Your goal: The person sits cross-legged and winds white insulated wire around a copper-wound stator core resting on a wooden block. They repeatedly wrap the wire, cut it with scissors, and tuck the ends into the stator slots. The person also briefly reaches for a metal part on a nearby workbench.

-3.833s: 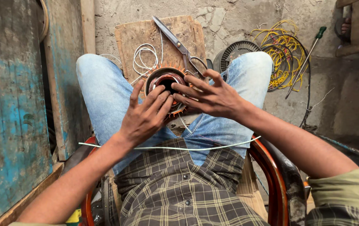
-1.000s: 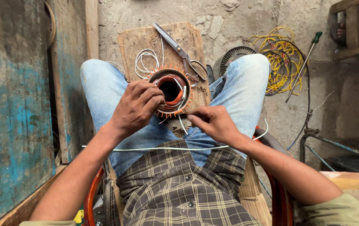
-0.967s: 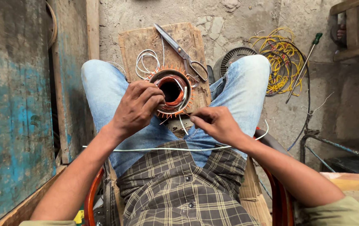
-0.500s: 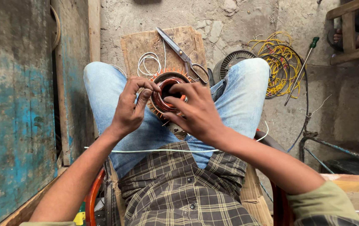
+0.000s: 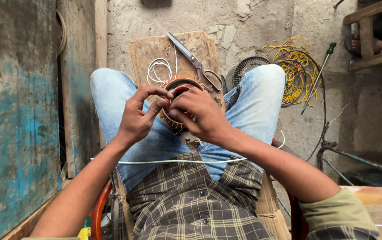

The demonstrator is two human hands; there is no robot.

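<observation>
Soft, even daylight is falling from above onto my lap, and nothing is glaring. My hands (image 5: 173, 115) are casting only faint shadows on my jeans (image 5: 253, 102). The blue wall (image 5: 17, 111) beside me is sitting dimmer, its gap going dark. Edges are bending slightly outward from the wide lens; the middle is staying sharp.

Stator ring (image 5: 178, 84) mostly hidden behind both hands' fingers (image 5: 186, 100), right elbow cut off.
</observation>
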